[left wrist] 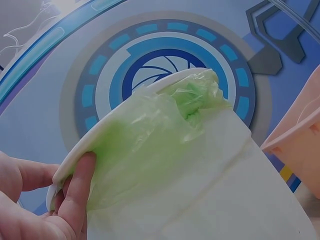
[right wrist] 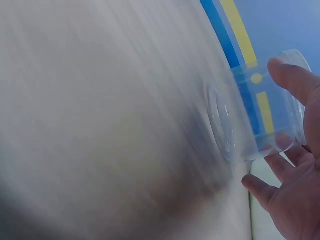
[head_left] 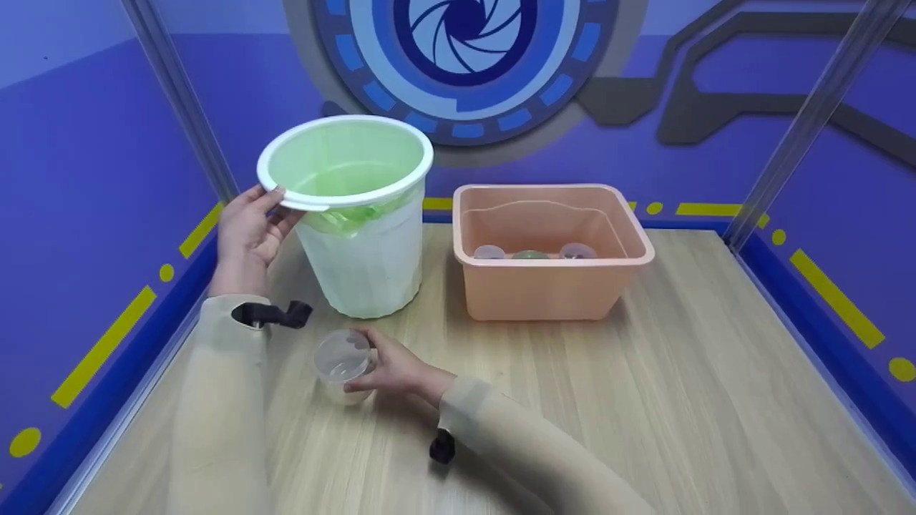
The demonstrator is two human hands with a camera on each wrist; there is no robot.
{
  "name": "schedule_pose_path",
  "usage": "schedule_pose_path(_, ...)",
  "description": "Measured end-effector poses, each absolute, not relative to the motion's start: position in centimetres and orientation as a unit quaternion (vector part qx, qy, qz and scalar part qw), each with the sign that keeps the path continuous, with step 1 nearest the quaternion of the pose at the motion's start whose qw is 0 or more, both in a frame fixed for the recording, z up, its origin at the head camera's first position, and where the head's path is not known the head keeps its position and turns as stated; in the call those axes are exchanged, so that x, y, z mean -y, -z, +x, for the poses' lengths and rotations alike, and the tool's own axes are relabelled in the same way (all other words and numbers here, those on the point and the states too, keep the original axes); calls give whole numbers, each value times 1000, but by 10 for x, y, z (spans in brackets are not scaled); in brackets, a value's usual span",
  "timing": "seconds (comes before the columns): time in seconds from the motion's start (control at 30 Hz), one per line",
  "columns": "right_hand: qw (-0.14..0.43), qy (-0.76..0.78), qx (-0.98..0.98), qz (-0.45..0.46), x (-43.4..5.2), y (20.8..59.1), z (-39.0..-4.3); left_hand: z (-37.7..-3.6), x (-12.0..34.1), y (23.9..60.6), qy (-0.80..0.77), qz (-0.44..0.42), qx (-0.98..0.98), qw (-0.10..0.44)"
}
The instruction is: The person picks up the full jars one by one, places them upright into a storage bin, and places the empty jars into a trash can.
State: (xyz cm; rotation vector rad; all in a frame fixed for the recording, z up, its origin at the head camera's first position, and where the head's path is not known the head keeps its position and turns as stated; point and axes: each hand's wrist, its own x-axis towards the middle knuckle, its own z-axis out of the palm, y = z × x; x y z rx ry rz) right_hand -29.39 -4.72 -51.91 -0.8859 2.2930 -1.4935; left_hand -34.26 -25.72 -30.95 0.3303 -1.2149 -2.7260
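Observation:
A white trash bin (head_left: pixel 365 257) lined with a green plastic bag (left wrist: pixel 135 135) stands at the back left of the table. My left hand (head_left: pixel 250 227) grips its rim at the front left, with the thumb near the top edge and fingers beneath the rim. In front of the bin, my right hand (head_left: pixel 393 368) holds a clear plastic cup (head_left: pixel 342 357) by its side. The right wrist view shows the thumb on one side of the cup (right wrist: pixel 250 110) and fingers on the other. The cup's base is at or just above the tabletop; I cannot tell which.
A peach plastic tub (head_left: pixel 544 290) stands right of the bin. Several clear cups or containers show inside it, partly hidden by its front wall; one looks greenish. Wooden tabletop (head_left: pixel 687 400) spreads across the front, with blue-purple walls (head_left: pixel 823 179) on three sides.

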Motion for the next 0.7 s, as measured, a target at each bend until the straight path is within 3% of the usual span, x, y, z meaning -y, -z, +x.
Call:
schedule_pose_path(0.33, 151, 556, -761, -299, 13, 495, -300, -343, 258, 308, 910, 106, 395, 66)
schedule_pose_path(0.53, 157, 585, -735, -304, -8, 453, -303, -342, 259, 308, 913, 108, 388, 62)
schedule_pose_path(0.7, 111, 603, -716, -334, -20, 406, -306, -342, 259, 309, 914, 106, 387, 63)
